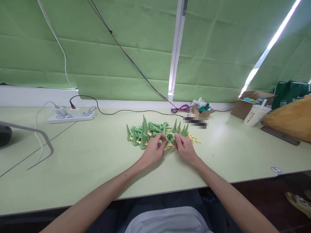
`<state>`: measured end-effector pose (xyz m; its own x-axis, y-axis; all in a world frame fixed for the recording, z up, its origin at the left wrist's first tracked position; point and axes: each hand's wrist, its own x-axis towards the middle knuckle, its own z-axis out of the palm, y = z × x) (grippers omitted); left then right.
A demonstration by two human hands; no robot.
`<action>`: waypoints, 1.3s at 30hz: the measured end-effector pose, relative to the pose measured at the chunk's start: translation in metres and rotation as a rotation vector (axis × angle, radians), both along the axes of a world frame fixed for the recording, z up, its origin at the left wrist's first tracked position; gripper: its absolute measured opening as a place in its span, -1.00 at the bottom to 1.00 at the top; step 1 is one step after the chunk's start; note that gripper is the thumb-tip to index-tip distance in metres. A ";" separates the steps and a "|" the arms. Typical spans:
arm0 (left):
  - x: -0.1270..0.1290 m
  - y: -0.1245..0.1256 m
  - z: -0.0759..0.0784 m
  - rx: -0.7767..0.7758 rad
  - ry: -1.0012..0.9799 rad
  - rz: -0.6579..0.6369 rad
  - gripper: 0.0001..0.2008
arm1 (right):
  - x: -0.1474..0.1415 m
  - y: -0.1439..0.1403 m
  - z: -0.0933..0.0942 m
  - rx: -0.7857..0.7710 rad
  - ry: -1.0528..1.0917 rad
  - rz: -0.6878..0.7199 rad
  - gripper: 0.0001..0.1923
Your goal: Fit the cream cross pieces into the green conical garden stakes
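Note:
Between my two hands a green plastic watering spike [169,138] is held with its round, hollow end facing me. My left hand [156,145] is closed, thumb and fingers gripping the spike's left side. My right hand [185,146] pinches at the right side of the same spike; any small part between those fingertips is hidden. Beyond my left hand is a heap of green spikes [137,131], some upright on their wide ends and others lying down. Small yellow plastic valves [194,138] lie scattered right of the heap, near several more upright spikes [179,127].
A white power strip [71,116] lies at the back left, its black cable running along the rear. At the back stands a small open box [202,113]. To the right are a larger cardboard box [240,105], a white cup [256,116] and a yellow bag [289,116].

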<state>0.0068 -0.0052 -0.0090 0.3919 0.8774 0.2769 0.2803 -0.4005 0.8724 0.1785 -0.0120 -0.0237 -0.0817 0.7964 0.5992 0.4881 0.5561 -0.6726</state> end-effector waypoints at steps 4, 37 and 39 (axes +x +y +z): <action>0.000 0.004 0.001 -0.278 -0.088 -0.091 -0.48 | 0.000 0.000 -0.001 0.002 0.007 0.025 -0.58; 0.000 -0.001 0.000 0.191 0.083 -0.055 -0.80 | 0.001 0.003 -0.004 -0.010 -0.103 0.062 -0.59; 0.000 -0.001 -0.001 0.243 0.106 -0.055 -0.83 | 0.001 0.003 -0.004 -0.009 -0.107 0.057 -0.58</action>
